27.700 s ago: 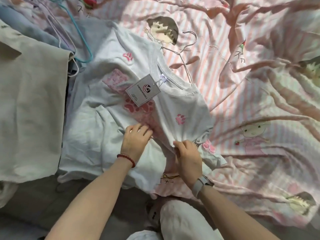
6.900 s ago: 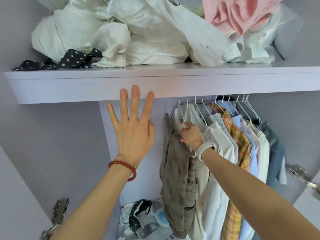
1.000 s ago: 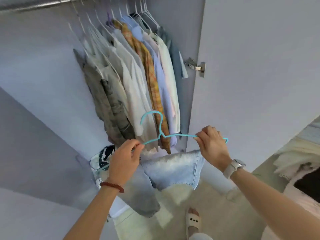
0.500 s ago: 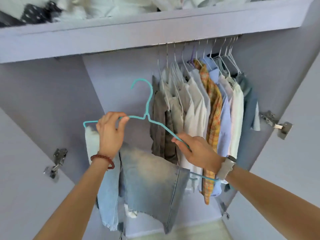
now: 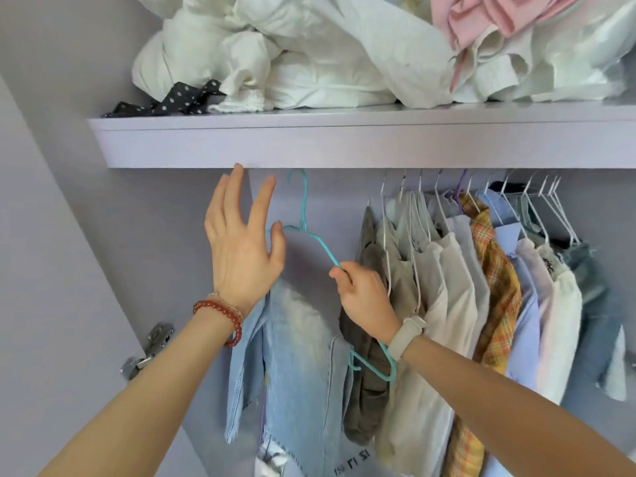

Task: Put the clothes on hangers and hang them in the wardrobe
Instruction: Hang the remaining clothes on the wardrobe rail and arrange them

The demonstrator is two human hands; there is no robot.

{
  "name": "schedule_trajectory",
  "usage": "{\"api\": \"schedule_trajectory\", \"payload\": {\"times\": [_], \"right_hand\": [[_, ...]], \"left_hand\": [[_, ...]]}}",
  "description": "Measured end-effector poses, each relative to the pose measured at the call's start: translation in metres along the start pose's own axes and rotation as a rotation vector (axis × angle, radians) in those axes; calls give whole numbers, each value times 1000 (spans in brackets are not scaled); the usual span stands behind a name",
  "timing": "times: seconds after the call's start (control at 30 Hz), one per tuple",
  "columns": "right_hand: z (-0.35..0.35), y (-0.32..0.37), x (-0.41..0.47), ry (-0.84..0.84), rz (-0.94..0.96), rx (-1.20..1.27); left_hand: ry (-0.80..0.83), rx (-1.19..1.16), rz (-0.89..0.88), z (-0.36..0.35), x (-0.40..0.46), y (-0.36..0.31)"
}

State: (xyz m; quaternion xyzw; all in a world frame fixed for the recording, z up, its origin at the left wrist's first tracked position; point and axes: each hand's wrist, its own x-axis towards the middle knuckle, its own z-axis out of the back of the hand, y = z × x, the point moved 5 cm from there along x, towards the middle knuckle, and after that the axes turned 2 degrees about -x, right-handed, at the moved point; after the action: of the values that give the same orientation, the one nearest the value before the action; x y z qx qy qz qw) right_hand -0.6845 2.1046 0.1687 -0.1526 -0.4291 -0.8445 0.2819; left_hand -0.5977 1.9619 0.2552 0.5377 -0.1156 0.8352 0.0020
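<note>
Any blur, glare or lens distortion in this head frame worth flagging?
Head view: wide-angle bend bows the shelf edge; bright light washes out the white bundles above; left hand and teal hanger slightly soft; no hard shadows.

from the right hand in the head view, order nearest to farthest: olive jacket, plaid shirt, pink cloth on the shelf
1. Olive jacket, just beside the right hand, on its right.
2. Plaid shirt, further right along the rail.
3. Pink cloth, up on the shelf, top right.
</note>
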Motion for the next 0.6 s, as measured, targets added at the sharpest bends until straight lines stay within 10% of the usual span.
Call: {"api": "schedule_trajectory", "payload": {"times": [0.3, 0.6], "right_hand": [[-6, -13, 81, -335, -248, 185], [-28, -53, 90, -205, -406, 36]], "left_hand": [[77, 260, -31, -40, 36, 5], [-23, 248, -61, -46, 38, 9]]}}
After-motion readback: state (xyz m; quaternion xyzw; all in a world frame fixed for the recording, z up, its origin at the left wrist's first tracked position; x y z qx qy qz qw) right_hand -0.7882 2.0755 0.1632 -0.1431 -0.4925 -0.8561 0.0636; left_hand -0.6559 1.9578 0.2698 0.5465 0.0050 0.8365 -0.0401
